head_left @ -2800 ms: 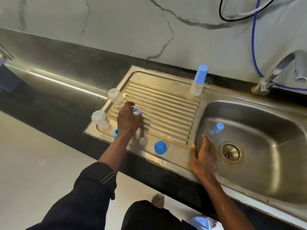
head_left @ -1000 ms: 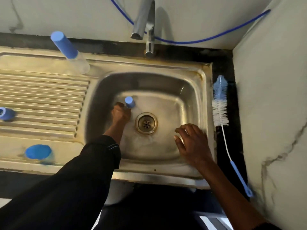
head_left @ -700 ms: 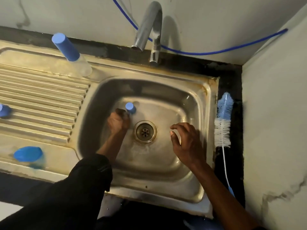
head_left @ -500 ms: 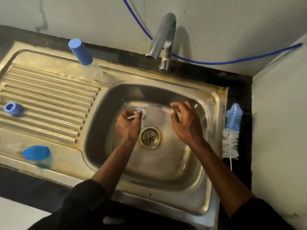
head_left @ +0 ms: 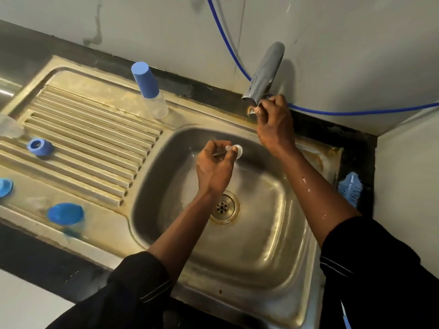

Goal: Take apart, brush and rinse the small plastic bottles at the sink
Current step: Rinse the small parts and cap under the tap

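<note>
While pinching the clear part in the left hand over the sink, near its back edge, open the tap slowly with the right hand, curled round its handle; hold the part square under the outlet, keeping splash low.

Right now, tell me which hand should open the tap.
Right: the right hand pinches the tap handle, while the left hand holds a small clear bottle part over the sink basin.
</note>
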